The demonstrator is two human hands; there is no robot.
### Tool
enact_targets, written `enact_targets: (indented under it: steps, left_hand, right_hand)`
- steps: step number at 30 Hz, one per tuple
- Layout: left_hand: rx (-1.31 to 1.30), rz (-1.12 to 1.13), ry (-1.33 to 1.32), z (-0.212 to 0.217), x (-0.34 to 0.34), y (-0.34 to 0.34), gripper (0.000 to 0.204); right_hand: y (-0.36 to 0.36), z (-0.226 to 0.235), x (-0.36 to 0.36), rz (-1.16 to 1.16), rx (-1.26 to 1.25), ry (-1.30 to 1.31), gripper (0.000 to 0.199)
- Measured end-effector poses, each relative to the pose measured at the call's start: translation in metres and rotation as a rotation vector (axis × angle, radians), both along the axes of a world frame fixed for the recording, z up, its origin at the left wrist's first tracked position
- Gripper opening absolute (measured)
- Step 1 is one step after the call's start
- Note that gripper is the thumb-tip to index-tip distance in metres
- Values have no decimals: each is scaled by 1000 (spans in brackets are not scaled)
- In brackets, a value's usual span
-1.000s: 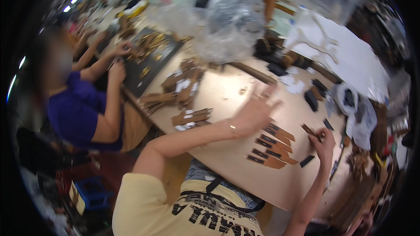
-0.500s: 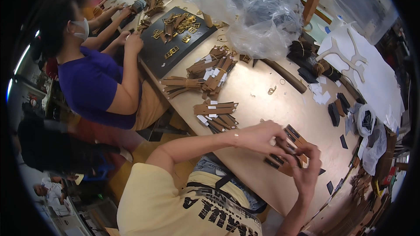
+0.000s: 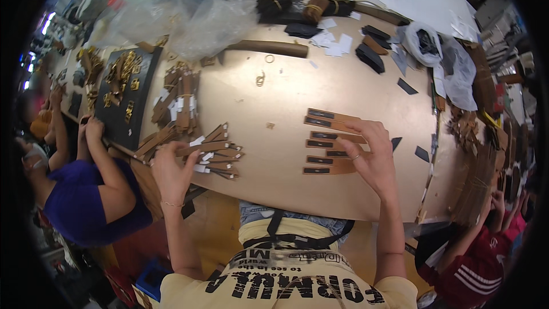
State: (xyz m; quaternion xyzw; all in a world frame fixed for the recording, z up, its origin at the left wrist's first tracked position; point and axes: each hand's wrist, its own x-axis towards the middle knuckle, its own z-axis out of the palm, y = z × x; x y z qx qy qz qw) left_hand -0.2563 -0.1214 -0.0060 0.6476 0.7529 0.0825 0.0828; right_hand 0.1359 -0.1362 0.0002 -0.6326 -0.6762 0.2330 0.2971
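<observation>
At the pile of brown leather strips with white tabs (image 3: pixel 216 154), left of me, my left hand (image 3: pixel 171 174) has a brown leather strip (image 3: pixel 189 150) between thumb and fingers. Its palm side is partly hidden. To the right, my right hand (image 3: pixel 374 154) is over a row of brown leather strips with black rectangular pieces (image 3: pixel 320 143) at their ends. Its thumb and fingers are apart, with the thumb on or just over the row; whether the tips touch a strip I cannot tell.
Banded strip bundles (image 3: pixel 186 100) lie beyond the left pile. A black board with gold buckles (image 3: pixel 147 71) is farther left, near a co-worker in purple (image 3: pixel 91 200). Clear plastic bags (image 3: pixel 214 11), a brown roll (image 3: pixel 271 48) and black scraps (image 3: pixel 369 58) lie toward the back.
My view has swung right. My hands were together around a small brown piece; now they are wide apart, the left at the tabbed pile and the right at the row.
</observation>
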Motion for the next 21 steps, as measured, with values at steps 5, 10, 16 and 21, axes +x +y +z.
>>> enact_targets:
  steps: [5, 10, 16, 21]
  left_hand:
    - [356, -33, 77, 0, 36, 13, 53]
    - [230, -681, -169, -10, 122, 34, 35]
    - [158, -947, -278, -34, 203, 72, 28]
    - [245, -1130, -279, -45, 251, 98, 23]
  right_hand:
    - [-21, -16, 35, -128, 18, -256, 29]
    - [-11, -44, 21, -16, 134, -512, 35]
    - [-5, -56, 29, -125, 6, -582, 46]
    - [-6, -56, 45, -148, -22, -478, 44]
